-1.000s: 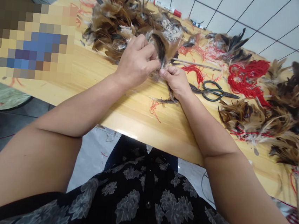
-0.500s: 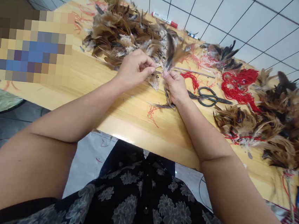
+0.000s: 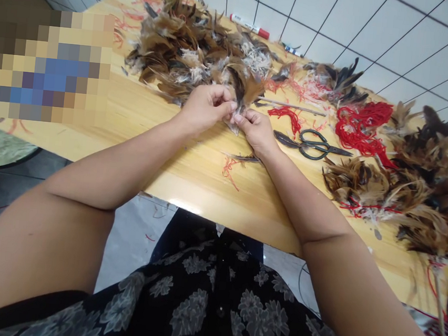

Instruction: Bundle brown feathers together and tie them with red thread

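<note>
My left hand (image 3: 208, 106) and my right hand (image 3: 256, 131) meet fingertip to fingertip over the table, just in front of a big heap of brown feathers (image 3: 167, 51). Between their pinched fingers stands a small bunch of brown and black feathers (image 3: 247, 88), quills down. Both hands grip it near the quill end, where the fingers hide the detail. Under my right wrist lies a dark loose feather (image 3: 246, 158), beside scraps of red thread (image 3: 229, 171).
Right of my hands lie black-handled scissors (image 3: 314, 144), a thin stick (image 3: 293, 106) and a tangle of red string (image 3: 360, 125). More tied feather bunches (image 3: 441, 173) cover the right end. A red-capped marker (image 3: 249, 26) rests by the tiled wall (image 3: 314, 13).
My right hand has moved left, bringing the feather bunch against my left fingertips. The hands, apart before, now touch or nearly touch.
</note>
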A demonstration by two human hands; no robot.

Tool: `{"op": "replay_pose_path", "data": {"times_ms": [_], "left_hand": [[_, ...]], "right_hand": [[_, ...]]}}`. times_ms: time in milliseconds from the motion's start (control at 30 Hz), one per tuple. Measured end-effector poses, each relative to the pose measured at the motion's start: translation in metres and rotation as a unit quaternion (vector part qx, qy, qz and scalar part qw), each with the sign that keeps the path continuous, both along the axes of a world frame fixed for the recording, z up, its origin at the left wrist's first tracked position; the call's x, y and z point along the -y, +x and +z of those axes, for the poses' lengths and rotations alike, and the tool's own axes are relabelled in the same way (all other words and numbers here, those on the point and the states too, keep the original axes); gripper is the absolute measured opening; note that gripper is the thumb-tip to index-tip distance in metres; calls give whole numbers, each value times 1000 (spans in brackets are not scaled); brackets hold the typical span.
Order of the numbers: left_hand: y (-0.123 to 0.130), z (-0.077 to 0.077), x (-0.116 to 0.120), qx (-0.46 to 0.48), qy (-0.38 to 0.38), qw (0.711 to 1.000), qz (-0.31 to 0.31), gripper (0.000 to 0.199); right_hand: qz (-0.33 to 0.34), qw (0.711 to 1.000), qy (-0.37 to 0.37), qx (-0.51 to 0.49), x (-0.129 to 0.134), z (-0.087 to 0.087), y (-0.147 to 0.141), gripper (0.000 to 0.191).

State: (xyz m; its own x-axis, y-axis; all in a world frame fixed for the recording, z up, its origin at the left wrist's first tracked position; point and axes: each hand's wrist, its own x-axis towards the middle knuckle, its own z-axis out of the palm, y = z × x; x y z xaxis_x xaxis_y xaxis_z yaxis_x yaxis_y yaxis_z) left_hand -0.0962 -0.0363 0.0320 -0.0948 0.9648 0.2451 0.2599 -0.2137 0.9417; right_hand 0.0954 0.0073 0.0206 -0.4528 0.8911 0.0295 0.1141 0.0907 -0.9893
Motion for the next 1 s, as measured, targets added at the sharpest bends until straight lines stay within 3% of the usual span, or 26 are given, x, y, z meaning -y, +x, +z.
{"op": "replay_pose_path", "data": {"times_ms": [167,333,500,600,800,1000], "left_hand": [[0,1,0,-3,16,1000,-3,49],[-2,-10,-10,19,53,998,6,50],[-7,-22,-18,71,-9,995,-74,60],[-8,-23,-18,94,-43,991,-90,64],[-6,-17,-15,102,-82,988,-85,76],[-10,-1,-4,118,-101,985,-76,76]], "right_hand": [[3,1000,0,2,2,3,0,69],[22,1000,14,-11,-3,-3,1,70],[35,998,36,-26,-11,-14,2,75],[59,997,36,-32,-13,-18,3,78],[102,991,10,-89,-10,-15,6,76],[72,989,-5,-125,-11,-11,11,73]]}}
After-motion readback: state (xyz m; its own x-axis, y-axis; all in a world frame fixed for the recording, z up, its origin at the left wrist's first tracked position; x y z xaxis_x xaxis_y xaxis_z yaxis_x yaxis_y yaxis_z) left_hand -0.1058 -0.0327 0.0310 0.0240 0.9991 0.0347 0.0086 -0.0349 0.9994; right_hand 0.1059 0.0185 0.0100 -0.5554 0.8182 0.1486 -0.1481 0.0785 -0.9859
